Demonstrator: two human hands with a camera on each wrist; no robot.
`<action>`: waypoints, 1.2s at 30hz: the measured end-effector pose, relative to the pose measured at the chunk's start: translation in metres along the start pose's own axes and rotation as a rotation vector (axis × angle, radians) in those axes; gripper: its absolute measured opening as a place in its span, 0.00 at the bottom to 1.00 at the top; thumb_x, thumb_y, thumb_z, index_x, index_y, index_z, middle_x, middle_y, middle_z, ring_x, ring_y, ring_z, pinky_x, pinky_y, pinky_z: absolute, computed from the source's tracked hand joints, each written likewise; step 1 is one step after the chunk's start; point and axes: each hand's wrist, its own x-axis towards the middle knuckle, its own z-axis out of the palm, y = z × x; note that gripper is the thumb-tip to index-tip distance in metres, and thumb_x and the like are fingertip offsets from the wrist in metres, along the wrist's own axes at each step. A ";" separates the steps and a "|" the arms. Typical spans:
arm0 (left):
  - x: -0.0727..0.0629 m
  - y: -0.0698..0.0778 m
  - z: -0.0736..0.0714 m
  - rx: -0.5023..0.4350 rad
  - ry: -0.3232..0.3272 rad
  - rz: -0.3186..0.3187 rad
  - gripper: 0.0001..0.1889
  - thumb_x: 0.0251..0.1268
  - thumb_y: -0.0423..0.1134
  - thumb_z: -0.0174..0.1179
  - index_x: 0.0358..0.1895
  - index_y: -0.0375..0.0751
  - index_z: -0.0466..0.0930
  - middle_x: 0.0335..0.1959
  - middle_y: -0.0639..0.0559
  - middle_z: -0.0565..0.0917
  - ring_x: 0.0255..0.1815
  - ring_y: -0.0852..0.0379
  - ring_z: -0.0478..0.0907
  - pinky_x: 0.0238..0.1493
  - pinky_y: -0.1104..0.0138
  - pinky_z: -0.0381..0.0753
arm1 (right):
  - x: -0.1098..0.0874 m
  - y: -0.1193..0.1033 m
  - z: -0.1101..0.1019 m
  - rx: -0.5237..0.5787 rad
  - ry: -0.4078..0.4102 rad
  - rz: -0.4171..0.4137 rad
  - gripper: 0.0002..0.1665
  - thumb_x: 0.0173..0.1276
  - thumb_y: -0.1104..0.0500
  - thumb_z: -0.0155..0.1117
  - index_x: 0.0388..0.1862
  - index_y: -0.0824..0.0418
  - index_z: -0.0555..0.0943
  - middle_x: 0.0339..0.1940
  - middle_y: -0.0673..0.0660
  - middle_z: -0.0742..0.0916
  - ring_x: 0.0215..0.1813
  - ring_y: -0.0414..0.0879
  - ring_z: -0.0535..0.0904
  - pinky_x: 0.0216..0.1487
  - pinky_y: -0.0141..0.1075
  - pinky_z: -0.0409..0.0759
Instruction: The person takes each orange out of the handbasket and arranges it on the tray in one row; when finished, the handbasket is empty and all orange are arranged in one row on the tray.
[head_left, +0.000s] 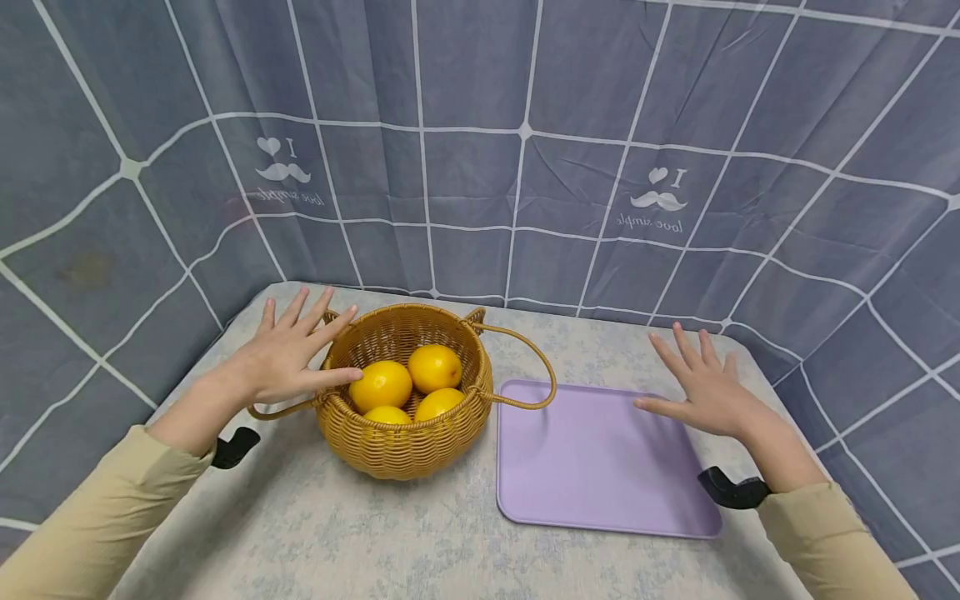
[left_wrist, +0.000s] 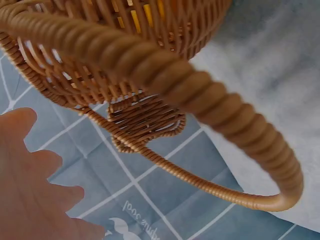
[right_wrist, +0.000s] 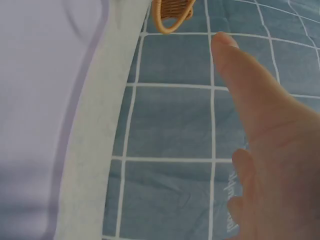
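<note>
A round wicker basket (head_left: 405, 446) stands left of the table's middle, with several yellow lemons (head_left: 382, 386) inside. Its two looped handles spread out to the sides; the left handle (left_wrist: 220, 105) fills much of the left wrist view. My left hand (head_left: 292, 354) hovers by the basket's left rim, fingers spread and holding nothing. In the head view its thumb overlaps the rim beside a lemon. To the right lies a flat lilac tray (head_left: 600, 458), with nothing on it. My right hand (head_left: 705, 387) is spread above the tray's far right corner, also holding nothing.
A pale patterned cloth (head_left: 450, 533) covers the table under the basket and tray. Blue-grey curtains (head_left: 480, 175) with white grid lines hang behind the table and on both sides. A black strap piece (head_left: 236, 447) sits at the left wrist, another (head_left: 733, 490) at the right.
</note>
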 end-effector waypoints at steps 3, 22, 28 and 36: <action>0.000 0.000 -0.002 -0.020 0.011 0.000 0.44 0.62 0.69 0.45 0.76 0.54 0.42 0.75 0.42 0.34 0.72 0.40 0.22 0.62 0.39 0.16 | 0.004 -0.004 -0.001 0.046 -0.003 -0.023 0.60 0.59 0.31 0.59 0.77 0.45 0.35 0.75 0.62 0.36 0.71 0.65 0.22 0.58 0.74 0.30; -0.012 0.008 0.009 -0.598 0.296 0.137 0.35 0.75 0.46 0.42 0.75 0.57 0.31 0.75 0.51 0.32 0.74 0.51 0.26 0.68 0.43 0.25 | 0.061 -0.064 -0.014 0.695 -0.005 -0.278 0.48 0.67 0.55 0.62 0.77 0.50 0.46 0.75 0.55 0.54 0.74 0.53 0.48 0.69 0.53 0.58; -0.013 0.012 0.021 -0.933 0.331 0.046 0.33 0.74 0.41 0.45 0.76 0.57 0.38 0.76 0.51 0.40 0.75 0.47 0.37 0.68 0.39 0.39 | 0.083 -0.108 -0.017 0.897 -0.053 -0.342 0.38 0.68 0.56 0.61 0.73 0.53 0.57 0.71 0.54 0.64 0.70 0.52 0.60 0.65 0.49 0.66; -0.018 0.005 0.043 -1.051 0.383 -0.081 0.26 0.71 0.42 0.52 0.68 0.37 0.63 0.68 0.45 0.64 0.64 0.59 0.64 0.59 0.75 0.67 | 0.120 -0.167 -0.017 0.944 -0.232 -0.427 0.32 0.68 0.55 0.60 0.70 0.52 0.64 0.66 0.52 0.72 0.63 0.46 0.71 0.61 0.41 0.71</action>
